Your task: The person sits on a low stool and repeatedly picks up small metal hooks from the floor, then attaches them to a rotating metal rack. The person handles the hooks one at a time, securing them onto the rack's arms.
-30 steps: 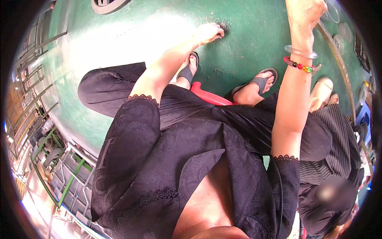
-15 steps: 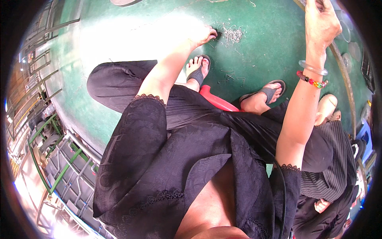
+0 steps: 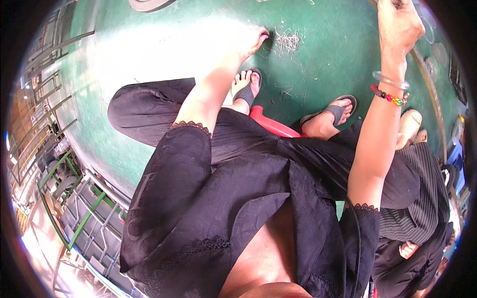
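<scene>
Down low, the left hand (image 3: 248, 39) reaches to the green floor (image 3: 164, 59), fingers pressed together, tips just beside a small heap of thin pale wire scraps (image 3: 287, 40). Right hand (image 3: 397, 25) is raised; whether it grips anything, I cannot tell.

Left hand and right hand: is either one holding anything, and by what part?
The left hand reaches to a pile of thin wire scraps on the green floor; a hold cannot be told. The right hand is closed, contents hidden.

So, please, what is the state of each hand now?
Left hand: reaches down to the green floor beside thin scraps; open or closed cannot be told.
Right hand: closed; what it holds cannot be told.
</scene>
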Motion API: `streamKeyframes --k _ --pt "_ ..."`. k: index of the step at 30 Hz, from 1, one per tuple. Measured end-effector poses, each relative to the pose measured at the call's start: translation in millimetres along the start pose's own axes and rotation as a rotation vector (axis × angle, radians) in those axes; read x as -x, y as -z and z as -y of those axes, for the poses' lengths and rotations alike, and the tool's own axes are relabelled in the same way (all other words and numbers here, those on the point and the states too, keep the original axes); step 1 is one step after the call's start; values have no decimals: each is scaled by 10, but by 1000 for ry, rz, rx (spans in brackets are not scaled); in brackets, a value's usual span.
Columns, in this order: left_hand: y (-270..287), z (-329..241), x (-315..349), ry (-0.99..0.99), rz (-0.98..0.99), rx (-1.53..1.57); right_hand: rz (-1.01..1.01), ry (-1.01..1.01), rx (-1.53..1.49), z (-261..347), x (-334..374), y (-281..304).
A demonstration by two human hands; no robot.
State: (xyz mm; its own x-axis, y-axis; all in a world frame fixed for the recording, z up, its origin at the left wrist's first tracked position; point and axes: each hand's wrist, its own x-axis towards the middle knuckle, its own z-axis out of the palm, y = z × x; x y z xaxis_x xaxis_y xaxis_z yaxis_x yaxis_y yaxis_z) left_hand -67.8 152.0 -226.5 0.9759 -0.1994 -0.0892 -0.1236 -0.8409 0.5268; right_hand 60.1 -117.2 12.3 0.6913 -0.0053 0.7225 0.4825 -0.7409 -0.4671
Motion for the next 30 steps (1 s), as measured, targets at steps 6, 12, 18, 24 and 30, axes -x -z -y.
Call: streamKeyframes --k 6,12,18,24,30 --pt "-38 -249 -24 201 -30 62 -18 -53 -25 -33 -1 16" --pt "-449 -505 26 418 29 162 -22 -78 -37 33 -10 30" --pt "-300 -579 46 435 48 87 -20 -74 -44 -72 22 76" --pt "-624 -80 227 85 -373 -325 62 -289 -233 -40 -3 20" --pt "-311 -150 -149 578 -328 693 181 -373 -259 -123 -173 -48"
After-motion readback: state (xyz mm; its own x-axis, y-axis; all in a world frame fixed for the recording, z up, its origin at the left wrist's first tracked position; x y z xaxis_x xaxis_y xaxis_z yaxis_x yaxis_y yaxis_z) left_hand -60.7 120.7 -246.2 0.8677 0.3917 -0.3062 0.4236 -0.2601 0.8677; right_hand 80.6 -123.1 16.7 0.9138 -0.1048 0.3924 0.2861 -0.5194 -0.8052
